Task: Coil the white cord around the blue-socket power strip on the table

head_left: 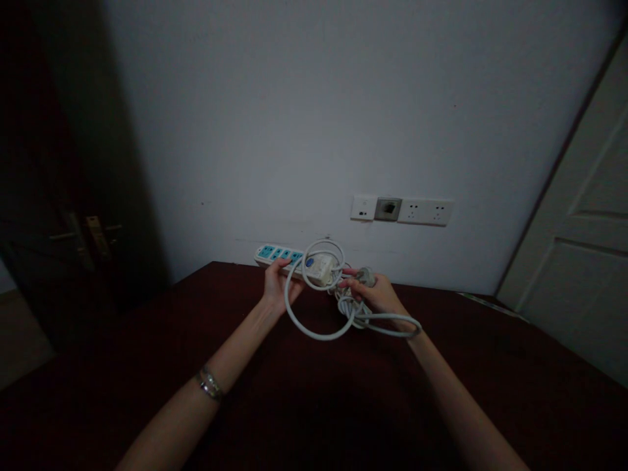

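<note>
The room is dim, and both arms stretch out over a dark red table (147,366) toward the wall. The left hand (278,286) is closed around a white power strip (289,256) with blue sockets, held up just above the table's far edge; the fingers wrap over its near side, so the underside is hidden. The right hand (377,296) grips the plug (367,277) at the end of the white cord (318,330), though the plug is small and blurry and its prongs can't be made out. The cord hangs in loose loops between the two hands, one loop slung round the right wrist. A bracelet (210,384) sits on the left forearm. Behind, wall sockets (426,212) line the wall; a door (579,216) on the right is cut off by the frame.
</note>
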The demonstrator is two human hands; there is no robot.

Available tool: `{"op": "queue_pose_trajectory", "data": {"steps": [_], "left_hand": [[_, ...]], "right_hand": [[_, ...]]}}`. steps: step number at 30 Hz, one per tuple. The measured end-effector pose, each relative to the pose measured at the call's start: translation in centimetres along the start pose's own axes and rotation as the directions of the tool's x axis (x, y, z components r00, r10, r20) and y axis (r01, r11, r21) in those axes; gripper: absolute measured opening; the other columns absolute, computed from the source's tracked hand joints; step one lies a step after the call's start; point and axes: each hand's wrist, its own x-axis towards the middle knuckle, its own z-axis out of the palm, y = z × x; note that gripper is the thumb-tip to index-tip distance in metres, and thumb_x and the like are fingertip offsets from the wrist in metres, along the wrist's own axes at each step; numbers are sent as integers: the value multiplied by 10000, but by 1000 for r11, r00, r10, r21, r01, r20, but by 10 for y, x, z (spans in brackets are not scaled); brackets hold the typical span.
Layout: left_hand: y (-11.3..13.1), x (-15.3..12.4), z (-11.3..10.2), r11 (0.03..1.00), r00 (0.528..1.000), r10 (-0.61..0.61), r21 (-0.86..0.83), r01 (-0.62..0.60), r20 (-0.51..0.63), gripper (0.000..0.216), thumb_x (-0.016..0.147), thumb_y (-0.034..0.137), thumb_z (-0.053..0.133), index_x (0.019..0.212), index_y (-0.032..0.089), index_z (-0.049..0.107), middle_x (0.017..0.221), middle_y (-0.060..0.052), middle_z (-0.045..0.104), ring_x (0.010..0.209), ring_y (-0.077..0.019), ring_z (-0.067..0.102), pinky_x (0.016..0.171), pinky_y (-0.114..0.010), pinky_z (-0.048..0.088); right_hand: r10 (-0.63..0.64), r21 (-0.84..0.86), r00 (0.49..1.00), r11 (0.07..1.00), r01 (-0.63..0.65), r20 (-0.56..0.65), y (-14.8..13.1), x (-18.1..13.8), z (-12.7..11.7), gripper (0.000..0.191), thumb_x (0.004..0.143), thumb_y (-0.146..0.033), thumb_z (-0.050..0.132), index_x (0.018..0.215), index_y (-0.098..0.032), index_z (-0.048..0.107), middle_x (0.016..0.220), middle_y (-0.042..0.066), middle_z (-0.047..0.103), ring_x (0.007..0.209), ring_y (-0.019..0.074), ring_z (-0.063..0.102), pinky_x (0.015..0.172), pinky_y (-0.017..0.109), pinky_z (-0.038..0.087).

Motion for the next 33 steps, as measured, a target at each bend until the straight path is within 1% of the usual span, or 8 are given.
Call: {"op": "queue_pose_trajectory", "data": {"steps": [2,7,13,18,22,26,29,33], "left_hand": [[1,2,-2,1000,999,25,7,-25,28,157,681,124,513,803,97,609,712,-58,674,655,-157,644,782,-303,531],[-4,4,-3,1000,996,-24,20,22,87,165,655,120,533,802,103,606,703,-52,672,695,-173,653,791,-316,526],[-6,-2,2,998,995,-47,48,43,84,181,646,115,527,812,104,600,716,-58,682,723,-191,663,802,-326,521],[-7,-6,0,964,961,-246,141,227,130,241,643,170,504,841,83,611,738,-105,688,809,-252,664,809,-378,514],[-8,-5,-1,922,932,-338,245,299,132,213,655,141,503,835,84,604,735,-110,685,750,-228,669,772,-342,524],[-11,1,-3,908,953,-298,325,264,60,129,705,110,563,827,78,591,718,-111,677,636,-176,657,707,-285,528],[-15,4,-5,892,961,-274,383,242,30,118,738,150,605,833,80,598,715,-116,676,615,-169,651,662,-279,528],[-19,1,-5,829,969,-245,519,208,3,93,731,143,624,791,71,626,665,-118,674,555,-173,633,573,-280,523]], "right_hand": [[19,-13,999,1000,-18,39,3,-2,5,458,539,-407,789,867,-122,643,558,-6,608,396,57,405,398,208,334],[-20,47,997,999,16,80,9,-5,13,322,639,-436,728,653,-143,594,436,-31,517,385,81,456,397,207,366],[48,122,998,991,-52,40,15,-2,14,301,574,-383,765,663,-140,613,509,9,604,430,112,537,435,224,426],[11,117,1000,993,-10,-3,26,0,19,277,502,-315,780,650,-156,610,553,-2,621,483,113,545,466,220,428],[26,111,999,994,-23,-25,23,0,13,294,508,-324,792,664,-163,602,565,-11,615,485,107,529,463,219,417],[78,129,994,989,-67,-79,15,0,4,402,482,-346,819,760,-169,589,571,-16,614,493,119,545,468,228,431],[38,66,996,997,-33,-77,10,0,1,401,518,-357,810,788,-162,587,553,-28,590,480,104,526,461,217,419],[7,63,1000,998,-8,29,-2,-5,0,380,550,-306,799,841,-170,595,588,-58,550,425,48,432,415,186,346]]}}
